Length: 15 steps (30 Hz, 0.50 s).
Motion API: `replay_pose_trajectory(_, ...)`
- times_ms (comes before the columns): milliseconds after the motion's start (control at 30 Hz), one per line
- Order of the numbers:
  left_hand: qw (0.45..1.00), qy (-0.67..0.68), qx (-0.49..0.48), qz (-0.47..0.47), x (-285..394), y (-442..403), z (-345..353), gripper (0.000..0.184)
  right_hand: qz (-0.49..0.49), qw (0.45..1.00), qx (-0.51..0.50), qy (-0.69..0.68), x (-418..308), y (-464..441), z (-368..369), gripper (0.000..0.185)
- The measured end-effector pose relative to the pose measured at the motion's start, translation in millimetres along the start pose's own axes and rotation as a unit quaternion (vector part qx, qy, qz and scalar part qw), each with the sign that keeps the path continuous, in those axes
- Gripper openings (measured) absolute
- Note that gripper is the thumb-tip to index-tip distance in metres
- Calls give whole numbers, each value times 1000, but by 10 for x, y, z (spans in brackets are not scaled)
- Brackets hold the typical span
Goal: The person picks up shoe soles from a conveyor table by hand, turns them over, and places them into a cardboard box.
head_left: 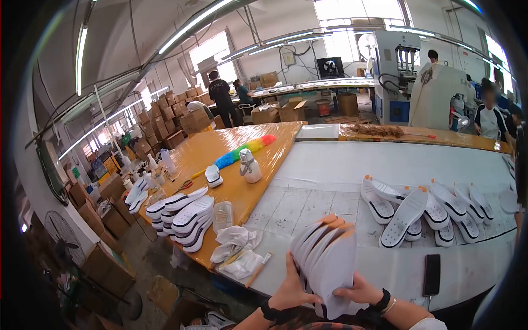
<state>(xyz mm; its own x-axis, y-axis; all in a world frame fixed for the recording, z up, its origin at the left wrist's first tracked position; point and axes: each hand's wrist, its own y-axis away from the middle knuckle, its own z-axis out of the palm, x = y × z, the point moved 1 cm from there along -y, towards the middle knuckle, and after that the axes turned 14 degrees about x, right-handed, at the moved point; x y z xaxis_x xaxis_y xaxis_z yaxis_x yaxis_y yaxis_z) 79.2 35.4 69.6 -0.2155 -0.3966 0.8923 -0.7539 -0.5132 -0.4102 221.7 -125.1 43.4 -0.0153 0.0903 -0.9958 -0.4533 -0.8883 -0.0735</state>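
Observation:
A bunch of white shoe soles [333, 264] with orange tips stands fanned out at the front edge of the table, gripped between my two hands. My left hand [289, 287] wraps the bunch from the left, its thumb across the lower end. On the right, my right hand [358, 290] pinches the nearest sole low down with the thumb on its face. More white soles [404, 217] with dark edge lines and small holes lie overlapping on the table to the right. Another stack of soles [192, 220] sits on the orange-brown tabletop at left.
Left of my hands lie a crumpled white cloth [237, 243] and a thin brush [258, 269]. A phone [432, 275] rests at the right front. Farther back are a lidded bottle [250, 168] and a rainbow duster [242, 152]. Several people and a machine [393, 77] stand beyond.

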Motion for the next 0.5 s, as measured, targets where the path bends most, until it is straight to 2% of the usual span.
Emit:
replay_pose_trajectory(133, 998, 18, 5, 59, 44, -26, 13, 147, -59, 998, -18, -3, 8, -43, -8, 66)
replay_pose_trajectory(300, 995, -8, -4, 97, 39, -24, -22, 145, -103, 991, -14, 80, 60, -59, -93, 55)
replay_pose_trajectory(400, 991, -34, -48, 119, 138, -73, -36, 149, -163, 977, 3, 138, 6, -73, -109, 48)
replay_pose_trajectory(500, 989, 6, -17, 147, 200, -93, -16, 135, -219, 960, 10, 177, -90, -110, -99, 48)
